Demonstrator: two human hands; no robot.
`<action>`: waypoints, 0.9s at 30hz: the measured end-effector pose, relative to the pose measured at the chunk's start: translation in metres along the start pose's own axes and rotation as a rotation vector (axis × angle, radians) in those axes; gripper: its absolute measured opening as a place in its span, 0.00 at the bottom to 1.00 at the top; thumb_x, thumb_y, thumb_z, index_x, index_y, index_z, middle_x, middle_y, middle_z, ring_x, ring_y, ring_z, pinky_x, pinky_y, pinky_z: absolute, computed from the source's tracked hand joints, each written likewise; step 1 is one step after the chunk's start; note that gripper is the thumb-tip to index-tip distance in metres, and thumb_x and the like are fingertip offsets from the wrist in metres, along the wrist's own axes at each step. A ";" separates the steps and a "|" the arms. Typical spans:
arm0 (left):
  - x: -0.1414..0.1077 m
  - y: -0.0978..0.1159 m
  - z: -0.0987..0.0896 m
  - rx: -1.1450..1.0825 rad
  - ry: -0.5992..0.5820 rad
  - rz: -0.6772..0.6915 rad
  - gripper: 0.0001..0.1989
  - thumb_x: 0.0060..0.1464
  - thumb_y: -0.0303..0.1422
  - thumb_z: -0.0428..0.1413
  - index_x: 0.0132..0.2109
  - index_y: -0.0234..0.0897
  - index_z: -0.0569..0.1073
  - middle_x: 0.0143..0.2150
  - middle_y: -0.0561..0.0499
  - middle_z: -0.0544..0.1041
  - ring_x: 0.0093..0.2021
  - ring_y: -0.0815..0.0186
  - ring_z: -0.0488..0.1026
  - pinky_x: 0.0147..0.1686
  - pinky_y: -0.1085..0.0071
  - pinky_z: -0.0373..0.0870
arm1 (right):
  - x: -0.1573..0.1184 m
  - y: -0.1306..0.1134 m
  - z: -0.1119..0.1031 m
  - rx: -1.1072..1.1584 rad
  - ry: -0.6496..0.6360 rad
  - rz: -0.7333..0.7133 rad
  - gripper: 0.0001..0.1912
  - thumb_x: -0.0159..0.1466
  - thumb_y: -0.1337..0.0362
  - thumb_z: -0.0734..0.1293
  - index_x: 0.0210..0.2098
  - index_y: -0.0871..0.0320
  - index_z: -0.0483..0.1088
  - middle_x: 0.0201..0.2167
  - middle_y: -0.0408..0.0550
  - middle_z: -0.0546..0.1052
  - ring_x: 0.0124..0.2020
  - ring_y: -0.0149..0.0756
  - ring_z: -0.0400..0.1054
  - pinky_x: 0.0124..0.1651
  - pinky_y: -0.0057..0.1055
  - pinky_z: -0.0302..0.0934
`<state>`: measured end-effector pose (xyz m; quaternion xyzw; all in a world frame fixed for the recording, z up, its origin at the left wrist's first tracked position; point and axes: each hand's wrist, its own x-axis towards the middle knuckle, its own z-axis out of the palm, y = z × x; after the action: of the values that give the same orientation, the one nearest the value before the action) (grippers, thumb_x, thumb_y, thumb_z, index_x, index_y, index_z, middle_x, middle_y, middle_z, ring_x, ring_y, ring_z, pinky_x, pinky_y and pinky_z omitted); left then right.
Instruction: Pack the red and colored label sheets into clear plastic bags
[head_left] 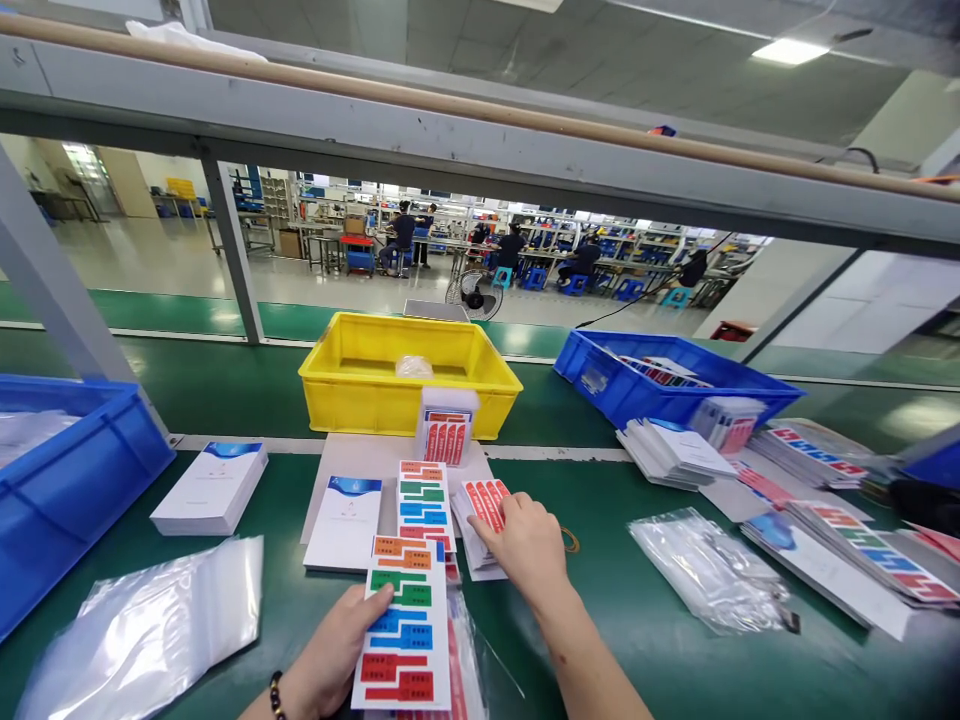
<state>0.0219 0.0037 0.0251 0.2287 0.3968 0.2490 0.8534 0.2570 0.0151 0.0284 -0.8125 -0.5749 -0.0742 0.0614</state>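
Observation:
My left hand (341, 640) is closed on a white sheet of coloured labels (405, 630), its thumb lying on top. Just beyond lies another sheet of coloured labels (424, 505), beside a stack of white booklets (343, 525) with blue tops. My right hand (521, 540) rests its bent fingertips on a stack of red-and-white label sheets (484, 505); whether it grips one is hard to see. Beneath the held sheet, clear plastic bags (465, 660) are partly covered. A clear pack of red label sheets (446, 430) stands against the yellow bin.
A yellow bin (412, 400) stands behind, with blue bins (667, 380) at right and left. Booklets (214, 490) and plastic bags (165, 620) lie left; more bags (709, 570), booklets and label sheets lie right. A metal frame (480, 130) crosses above.

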 end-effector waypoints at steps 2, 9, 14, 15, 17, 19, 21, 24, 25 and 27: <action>0.000 0.001 0.001 0.011 0.002 -0.006 0.21 0.37 0.40 0.65 0.34 0.28 0.69 0.32 0.40 0.78 0.33 0.55 0.76 0.37 0.65 0.72 | -0.001 -0.007 -0.002 -0.016 -0.045 0.028 0.19 0.59 0.52 0.62 0.34 0.64 0.68 0.35 0.54 0.70 0.35 0.44 0.67 0.35 0.34 0.55; -0.005 0.005 0.005 0.034 0.000 -0.006 0.24 0.35 0.41 0.66 0.35 0.28 0.70 0.34 0.39 0.78 0.35 0.55 0.76 0.34 0.67 0.73 | -0.001 -0.009 -0.008 0.030 -0.119 0.086 0.17 0.60 0.53 0.61 0.34 0.63 0.69 0.35 0.52 0.70 0.34 0.41 0.69 0.32 0.31 0.56; -0.009 0.010 0.009 0.029 0.022 -0.019 0.25 0.31 0.41 0.67 0.34 0.29 0.70 0.34 0.40 0.78 0.34 0.56 0.76 0.34 0.68 0.73 | -0.002 -0.002 -0.010 0.077 -0.127 0.096 0.19 0.61 0.51 0.59 0.29 0.61 0.70 0.34 0.50 0.70 0.32 0.37 0.69 0.31 0.29 0.55; -0.009 0.010 0.009 0.031 0.025 -0.022 0.26 0.30 0.41 0.67 0.34 0.28 0.70 0.34 0.40 0.78 0.33 0.56 0.76 0.34 0.67 0.73 | -0.001 0.000 -0.010 0.091 -0.128 0.100 0.19 0.61 0.50 0.59 0.28 0.60 0.69 0.33 0.49 0.70 0.32 0.36 0.68 0.31 0.29 0.54; -0.008 0.010 0.007 0.036 0.021 -0.014 0.26 0.31 0.41 0.67 0.35 0.28 0.70 0.33 0.40 0.78 0.32 0.56 0.76 0.34 0.67 0.73 | 0.000 0.005 -0.010 0.114 -0.133 0.115 0.19 0.61 0.50 0.58 0.28 0.59 0.69 0.33 0.48 0.69 0.31 0.35 0.68 0.30 0.29 0.54; -0.006 0.009 0.005 0.039 0.010 0.009 0.26 0.33 0.41 0.67 0.36 0.27 0.71 0.33 0.40 0.78 0.32 0.57 0.76 0.34 0.67 0.73 | 0.001 0.011 -0.010 0.134 -0.137 0.133 0.19 0.60 0.50 0.58 0.29 0.59 0.69 0.34 0.47 0.69 0.31 0.35 0.67 0.30 0.29 0.53; -0.005 0.008 0.003 0.037 0.005 0.023 0.26 0.34 0.41 0.66 0.38 0.26 0.71 0.33 0.40 0.78 0.32 0.57 0.76 0.34 0.67 0.73 | 0.002 0.018 -0.010 0.165 -0.145 0.151 0.18 0.59 0.51 0.58 0.29 0.58 0.69 0.35 0.47 0.69 0.32 0.34 0.67 0.31 0.29 0.53; -0.005 0.008 0.002 0.040 0.009 0.020 0.26 0.35 0.41 0.66 0.38 0.26 0.71 0.33 0.40 0.78 0.32 0.57 0.76 0.32 0.67 0.73 | 0.003 0.025 -0.010 0.229 -0.163 0.162 0.19 0.60 0.50 0.57 0.28 0.57 0.71 0.37 0.47 0.68 0.32 0.33 0.67 0.32 0.29 0.54; -0.005 0.008 0.002 0.041 0.010 0.018 0.26 0.35 0.41 0.66 0.38 0.26 0.71 0.34 0.39 0.78 0.32 0.57 0.76 0.32 0.68 0.73 | 0.003 0.025 -0.010 0.239 -0.169 0.163 0.19 0.59 0.50 0.57 0.28 0.57 0.71 0.37 0.47 0.68 0.32 0.34 0.67 0.32 0.29 0.54; -0.006 0.008 0.003 0.046 0.015 0.018 0.25 0.35 0.41 0.66 0.37 0.26 0.71 0.34 0.39 0.78 0.32 0.57 0.76 0.31 0.68 0.73 | 0.002 0.024 -0.011 0.232 -0.166 0.151 0.20 0.59 0.48 0.58 0.28 0.58 0.70 0.36 0.48 0.68 0.31 0.35 0.67 0.32 0.30 0.54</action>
<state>0.0189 0.0062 0.0349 0.2502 0.4065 0.2491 0.8427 0.2794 0.0069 0.0393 -0.8442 -0.5201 0.0648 0.1124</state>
